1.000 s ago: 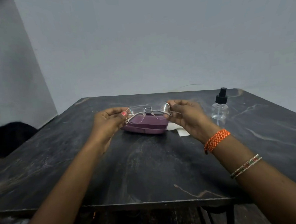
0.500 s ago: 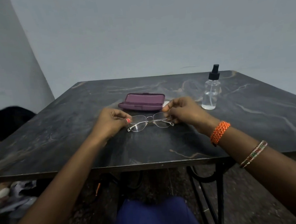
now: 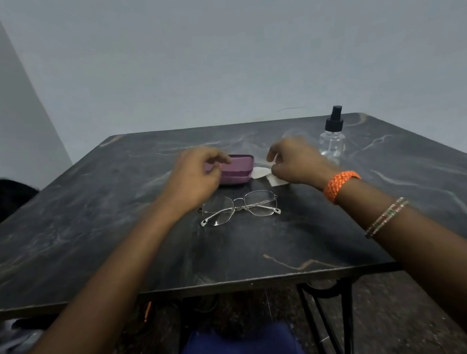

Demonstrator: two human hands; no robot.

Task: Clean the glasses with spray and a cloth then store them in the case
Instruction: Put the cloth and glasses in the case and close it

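Note:
Thin metal-framed glasses (image 3: 239,207) lie folded on the dark marble table (image 3: 93,226), free of both hands. Behind them sits the closed purple case (image 3: 237,169), with a white cloth (image 3: 267,174) at its right end. My left hand (image 3: 196,173) hovers over the case's left end, fingers loosely curled and holding nothing. My right hand (image 3: 294,162) is above the cloth with a corner of it at the fingertips; whether it grips the cloth I cannot tell. A clear spray bottle (image 3: 332,136) with a black pump stands at the back right.
The table's front edge (image 3: 233,285) is close to me, with black metal legs (image 3: 344,315) below it on the right. A pale wall stands behind the table. A dark object (image 3: 6,196) sits beyond the left edge.
Both hands lowered the glasses onto the table and let go. The hands then moved back toward the case and the cloth.

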